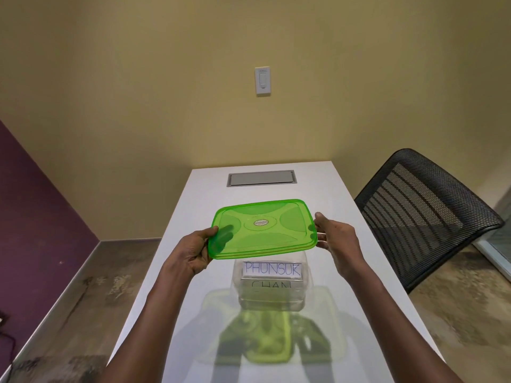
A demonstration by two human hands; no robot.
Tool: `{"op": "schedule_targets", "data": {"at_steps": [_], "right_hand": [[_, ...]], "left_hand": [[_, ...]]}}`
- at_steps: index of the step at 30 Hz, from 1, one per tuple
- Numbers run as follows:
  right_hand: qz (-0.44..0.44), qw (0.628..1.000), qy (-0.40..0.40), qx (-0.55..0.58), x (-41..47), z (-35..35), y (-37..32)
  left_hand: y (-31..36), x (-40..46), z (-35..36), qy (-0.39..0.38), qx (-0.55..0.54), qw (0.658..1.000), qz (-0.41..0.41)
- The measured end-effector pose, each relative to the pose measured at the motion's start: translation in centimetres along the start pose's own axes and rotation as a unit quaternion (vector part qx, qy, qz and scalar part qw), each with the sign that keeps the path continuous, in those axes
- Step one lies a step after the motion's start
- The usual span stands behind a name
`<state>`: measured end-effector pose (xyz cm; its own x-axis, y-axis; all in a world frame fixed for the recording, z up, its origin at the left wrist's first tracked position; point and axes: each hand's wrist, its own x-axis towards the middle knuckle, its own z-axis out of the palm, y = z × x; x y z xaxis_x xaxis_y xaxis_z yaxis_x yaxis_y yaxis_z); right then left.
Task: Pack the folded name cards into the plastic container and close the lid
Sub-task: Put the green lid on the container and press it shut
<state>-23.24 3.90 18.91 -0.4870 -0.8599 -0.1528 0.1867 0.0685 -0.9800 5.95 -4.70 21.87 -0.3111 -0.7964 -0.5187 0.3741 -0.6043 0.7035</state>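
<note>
Clear plastic container (272,286) on the white table (359,258) with folded white name cards (271,269) inside, see-through green plastic lid (262,229) held in the air above it, left hand (197,251) and right hand (336,239) gripping its two ends, black mesh chair (423,214) on the right

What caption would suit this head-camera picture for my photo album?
Both hands, left hand and right hand, hold a green lid above a clear container of name cards on a white table.

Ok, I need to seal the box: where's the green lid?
In the head view, the green lid is held mid-air between both hands, above the clear container on the white table.
</note>
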Motion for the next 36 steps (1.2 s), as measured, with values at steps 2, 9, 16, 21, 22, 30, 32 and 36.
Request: {"op": "schedule_targets", "data": {"at_steps": [2,9,16,21,22,30,32,36], "right_hand": [[-0.020,0.999,-0.006,-0.034,-0.1,0.1,0.1],[-0.026,0.988,0.045,-0.146,0.6,0.0,1.6],[-0.034,0.969,0.060,-0.238,1.4,0.3,4.8],[-0.002,0.955,0.060,-0.292,2.5,0.1,7.6],[0.005,0.951,0.058,-0.303,2.7,0.0,8.1],[0.047,0.922,0.037,-0.382,4.0,-0.2,11.6],[0.049,0.915,0.031,-0.399,4.3,-0.1,12.3],[0.060,0.907,0.025,-0.416,4.9,0.2,13.4]], "left_hand": [[-0.4,0.5,0.0,-0.003,0.010,1.000,0.011],[-2.4,2.7,-0.1,0.080,0.062,0.992,0.075],[-5.4,5.9,-1.3,0.201,0.238,0.936,0.167],[-6.9,6.7,-1.8,0.219,0.384,0.877,0.187],[-7.3,7.3,-2.1,0.213,0.404,0.869,0.191],[-10.5,10.1,-3.5,0.229,0.458,0.844,0.162],[-11.0,10.8,-3.8,0.227,0.487,0.829,0.154],[-11.5,12.0,-4.3,0.238,0.498,0.822,0.141]]}}
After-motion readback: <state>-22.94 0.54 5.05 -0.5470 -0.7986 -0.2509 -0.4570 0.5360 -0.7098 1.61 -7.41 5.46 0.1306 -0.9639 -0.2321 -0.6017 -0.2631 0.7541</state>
